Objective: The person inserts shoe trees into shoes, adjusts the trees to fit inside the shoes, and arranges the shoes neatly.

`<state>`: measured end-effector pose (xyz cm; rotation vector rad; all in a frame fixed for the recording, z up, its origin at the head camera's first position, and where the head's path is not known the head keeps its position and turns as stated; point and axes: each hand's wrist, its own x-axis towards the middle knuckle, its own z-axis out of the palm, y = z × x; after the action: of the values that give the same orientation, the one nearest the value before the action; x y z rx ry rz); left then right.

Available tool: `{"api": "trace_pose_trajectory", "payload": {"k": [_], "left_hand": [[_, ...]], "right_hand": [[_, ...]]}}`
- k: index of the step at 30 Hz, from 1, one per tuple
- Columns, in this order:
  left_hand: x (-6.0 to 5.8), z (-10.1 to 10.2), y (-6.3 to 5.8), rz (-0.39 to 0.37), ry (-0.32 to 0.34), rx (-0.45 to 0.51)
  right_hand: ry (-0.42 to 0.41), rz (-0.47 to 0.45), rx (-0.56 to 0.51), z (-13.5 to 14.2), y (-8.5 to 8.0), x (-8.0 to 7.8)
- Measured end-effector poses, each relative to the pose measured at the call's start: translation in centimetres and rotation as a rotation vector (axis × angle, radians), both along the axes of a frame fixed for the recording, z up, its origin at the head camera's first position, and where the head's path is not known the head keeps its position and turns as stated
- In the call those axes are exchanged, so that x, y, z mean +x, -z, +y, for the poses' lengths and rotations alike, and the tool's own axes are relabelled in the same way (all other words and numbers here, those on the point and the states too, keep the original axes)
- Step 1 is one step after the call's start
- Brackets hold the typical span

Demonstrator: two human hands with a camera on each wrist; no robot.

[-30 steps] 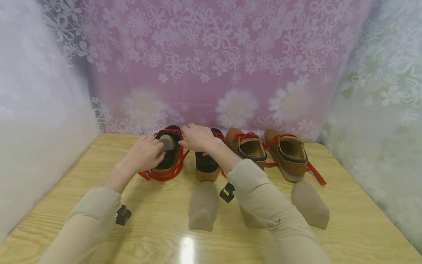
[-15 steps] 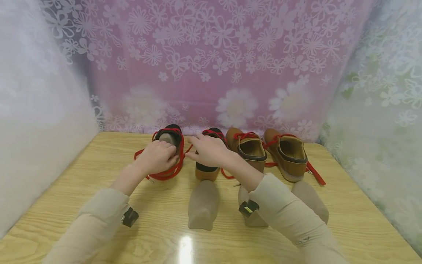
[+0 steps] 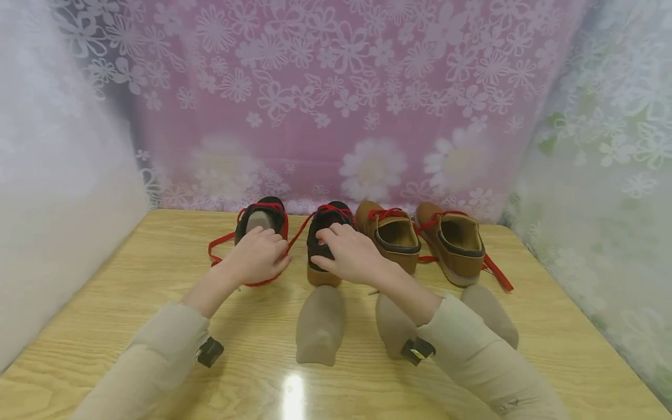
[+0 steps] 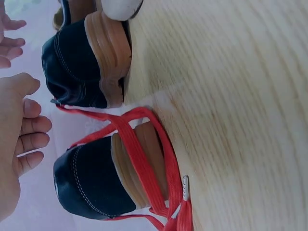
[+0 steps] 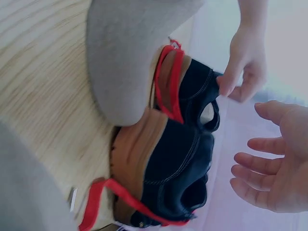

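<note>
In the head view my left hand [image 3: 259, 255] hovers over the heel of the leftmost black shoe [image 4: 94, 178], its fingers loosely bent around nothing. Inside that shoe sits a grey shoe insert [image 3: 259, 220]; red laces [image 4: 139, 163] trail round the heel. My right hand [image 3: 353, 255] is above the second black shoe [image 5: 168, 166], fingers relaxed and apart, covering part of its opening. In the right wrist view both hands appear apart from the shoes, and nothing lies in the right palm. A second grey shoe insert [image 3: 320, 326] lies just behind the second black shoe's heel.
Two brown shoes with red laces, a nearer brown shoe [image 3: 394, 239] and a rightmost brown shoe [image 3: 457, 248], stand to the right. Behind their heels lie a third insert [image 3: 391, 326] and another insert [image 3: 490, 315]. A pink flowered curtain [image 3: 315, 105] backs the wooden table [image 3: 252, 373].
My left hand has left the insert in the leftmost shoe and drawn back to the right. My right hand has moved right and nearer, over the second black shoe.
</note>
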<state>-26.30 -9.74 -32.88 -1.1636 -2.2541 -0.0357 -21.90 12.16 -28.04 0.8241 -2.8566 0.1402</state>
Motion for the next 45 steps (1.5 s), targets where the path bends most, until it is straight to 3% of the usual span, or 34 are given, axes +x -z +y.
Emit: {"api": "trace_pose_trajectory", "payload": {"k": [7,21,25,31,45], "left_hand": [[1.1,0.5,0.0,-0.042,-0.001,-0.043],[4.1,2.0,-0.4,-0.166,-0.143,-0.159],[5.3,2.5,-0.4,-0.126,-0.117,-0.155],[7.2,3.1,-0.2,-0.022,-0.025,-0.14],[10.6,4.5,0.9,-0.075,0.049,-0.211]], "right_hand": [[0.06,-0.004,0.013,1.6,0.5,-0.5],[0.156,-0.08,0.172,1.9,1.2,-1.9],[0.172,-0.101,0.208,1.7,1.3,-2.1],[0.186,-0.105,0.212,2.0,1.5,-2.5],[0.147,-0.099,0.268,3.2,2.2,-3.5]]}}
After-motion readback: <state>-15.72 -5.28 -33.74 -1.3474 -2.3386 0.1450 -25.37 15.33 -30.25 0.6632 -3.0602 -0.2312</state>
